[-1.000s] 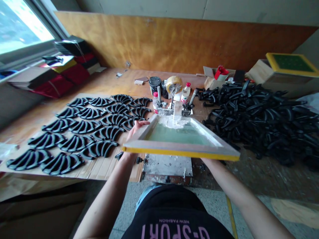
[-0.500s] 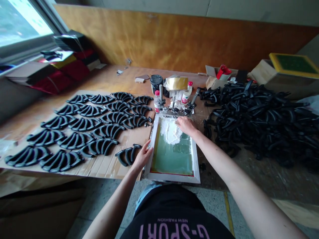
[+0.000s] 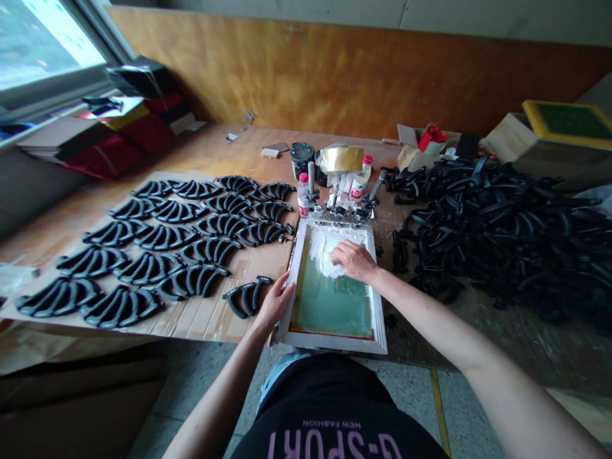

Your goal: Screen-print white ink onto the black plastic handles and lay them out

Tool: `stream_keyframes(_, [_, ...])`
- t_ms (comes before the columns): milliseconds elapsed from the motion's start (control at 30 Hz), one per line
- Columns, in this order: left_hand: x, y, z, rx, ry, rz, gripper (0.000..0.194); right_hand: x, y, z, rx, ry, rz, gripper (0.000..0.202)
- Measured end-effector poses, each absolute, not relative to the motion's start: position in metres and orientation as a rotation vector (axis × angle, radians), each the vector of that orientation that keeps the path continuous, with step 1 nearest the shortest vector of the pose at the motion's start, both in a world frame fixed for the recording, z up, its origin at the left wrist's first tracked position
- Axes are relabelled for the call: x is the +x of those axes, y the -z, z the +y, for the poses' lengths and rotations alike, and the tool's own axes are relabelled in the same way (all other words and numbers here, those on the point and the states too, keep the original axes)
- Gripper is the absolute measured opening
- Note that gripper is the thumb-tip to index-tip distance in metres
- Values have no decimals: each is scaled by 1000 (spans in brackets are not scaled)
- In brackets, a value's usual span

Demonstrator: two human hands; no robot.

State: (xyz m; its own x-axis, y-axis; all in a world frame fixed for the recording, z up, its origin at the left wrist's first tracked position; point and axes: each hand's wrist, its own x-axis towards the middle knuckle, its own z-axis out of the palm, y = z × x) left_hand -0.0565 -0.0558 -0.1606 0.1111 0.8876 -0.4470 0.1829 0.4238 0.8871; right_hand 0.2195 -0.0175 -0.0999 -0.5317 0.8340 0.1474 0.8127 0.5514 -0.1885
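A screen printing frame (image 3: 381,319) with pale metal edges and a green mesh (image 3: 329,306) lies in front of me. White paste (image 3: 318,242) is smeared thickly over the mesh's far half. At the frame's left edge, my left hand (image 3: 277,299) grips the side, fingers partly hidden. My right hand (image 3: 354,261) is over the paste, its fingers pinched together and pointing left. Whatever they hold is hidden in the white. A metal hinge clamp (image 3: 337,217) carries the frame's far end.
Rows of black curved plastic parts (image 3: 165,234) lie on cardboard (image 3: 201,322) to the left. A big heap of similar black parts (image 3: 497,236) covers the right. Behind the clamp stand red-capped bottles (image 3: 357,185) and a black tub (image 3: 302,159). Boxes (image 3: 514,137) sit at the back right.
My right hand has moved from the far end of the mesh toward me, across the white paste. My left hand stays on the frame's left edge.
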Motion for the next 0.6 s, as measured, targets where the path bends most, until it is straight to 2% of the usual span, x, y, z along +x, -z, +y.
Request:
stream_keyframes(100, [-55, 155, -56, 1042, -678, 1409, 71, 217, 109, -28, -1304, -154, -2575, 18])
stream_keyframes(200, [-54, 145, -57, 1045, -668, 1418, 72, 217, 104, -21, -1333, -210, -2501, 9])
stream_keyframes(233, [-53, 140, -58, 1041, -665, 1419, 73, 218, 99, -11, -1383, -207, -2447, 13])
stream_keyframes(333, [-55, 114, -59, 1020, -699, 1388, 75, 226, 80, 26, -1580, -144, -2272, 44])
stream_keyframes(400, [-57, 93, -58, 1026, -758, 1351, 70, 242, 70, 47, -1719, -95, -2142, 53])
stream_keyframes(467, [-57, 72, -53, 1033, -810, 1335, 61, 269, 66, 56, -1828, -59, -1971, 47])
stream_keyframes(600, [-43, 37, -27, 1001, -1062, 1179, 57, 319, 85, 36, -1971, -58, -1678, 31])
